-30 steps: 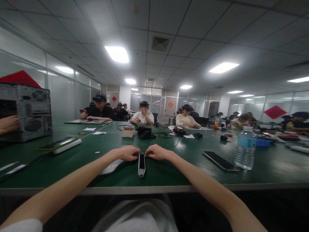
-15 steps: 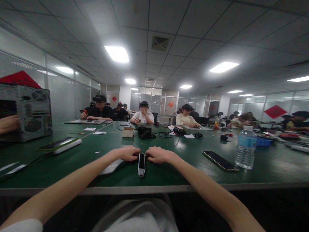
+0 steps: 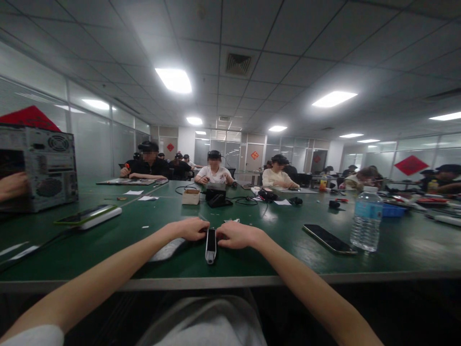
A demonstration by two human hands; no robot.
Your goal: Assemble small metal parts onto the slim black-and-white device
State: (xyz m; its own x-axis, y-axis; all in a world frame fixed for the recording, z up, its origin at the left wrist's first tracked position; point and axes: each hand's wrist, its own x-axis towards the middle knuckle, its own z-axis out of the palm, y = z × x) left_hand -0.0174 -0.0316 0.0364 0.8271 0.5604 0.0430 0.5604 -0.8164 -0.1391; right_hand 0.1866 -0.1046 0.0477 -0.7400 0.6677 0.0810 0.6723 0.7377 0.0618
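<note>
A slim white and black device [image 3: 211, 246] lies lengthwise on the green table [image 3: 273, 240], pointing toward me. My left hand [image 3: 189, 228] rests curled at its far left end and my right hand [image 3: 233, 234] curled at its far right end, both touching it with fingers closed. A flat grey piece [image 3: 167, 249] lies under my left wrist. What the fingertips pinch is hidden.
A black phone [image 3: 328, 239] and a water bottle [image 3: 367, 219] stand to the right. A phone on a white box [image 3: 88, 216] and a computer case [image 3: 38, 166] are at the left, with another person's hand beside it. Several seated people work at the far side, with cables and a small box [image 3: 190, 196].
My right hand has shifted slightly toward me along the device. Small pale bits now show on the table just beyond it. The left hand has barely moved.
</note>
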